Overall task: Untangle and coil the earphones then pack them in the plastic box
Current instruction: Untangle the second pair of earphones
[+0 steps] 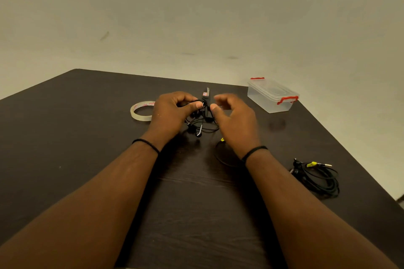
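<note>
**Earphones bunched between two hands, box far right**

Earphones (202, 119) hang as a black tangle at mid-table, between the two hands and slightly nearer the left one; nearest the viewer, both forearms reach forward over the dark table (87, 181), and a second, already bundled black cable (317, 178) lies well off to the right, untouched.

Next out, the left hand (172, 113) pinches the top of the tangle, fingers curled round the cord; loops and an earbud dangle below it toward the table; the right hand (235, 120) sits just beside the knot, fingers loosely bent and apart, holding nothing that I can make out; its thumb points at the cord.

The tangle lies left of the right hand and hangs roughly upright, so the coming pull is probably sideways, away from the left hand's pinch.

Farther back, a roll of clear tape (141, 111) rests left; the plastic box (272, 96), lid on with red clips, stands far right, well apart from both hands.
</note>
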